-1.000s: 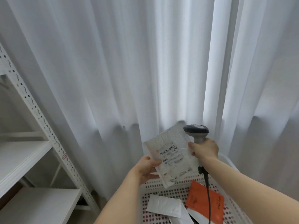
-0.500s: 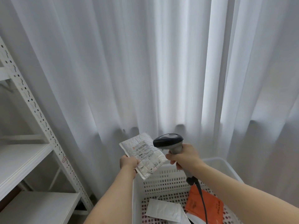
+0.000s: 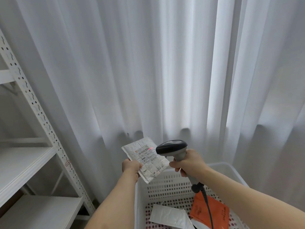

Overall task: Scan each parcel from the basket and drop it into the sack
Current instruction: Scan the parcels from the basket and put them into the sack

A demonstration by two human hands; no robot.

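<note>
My left hand (image 3: 131,168) grips the lower left corner of a white padded parcel (image 3: 145,158), label side up, above the basket's far left corner. A red scan light falls on the barcode near the parcel's top edge. My right hand (image 3: 188,164) holds a grey handheld scanner (image 3: 172,148) by its handle, head pointed left at the label from close by. The white perforated basket (image 3: 166,185) stands below, with a white parcel (image 3: 167,215) and an orange parcel (image 3: 209,212) inside. No sack is in view.
A white metal shelving rack (image 3: 33,113) with boards stands to the left. White curtains (image 3: 165,63) hang right behind the basket. The scanner's black cable (image 3: 207,205) drops into the basket.
Both hands shifted left from above the basket's middle to its far left corner. The scanner's head turned to face the label, and a red light now shows on the barcode.
</note>
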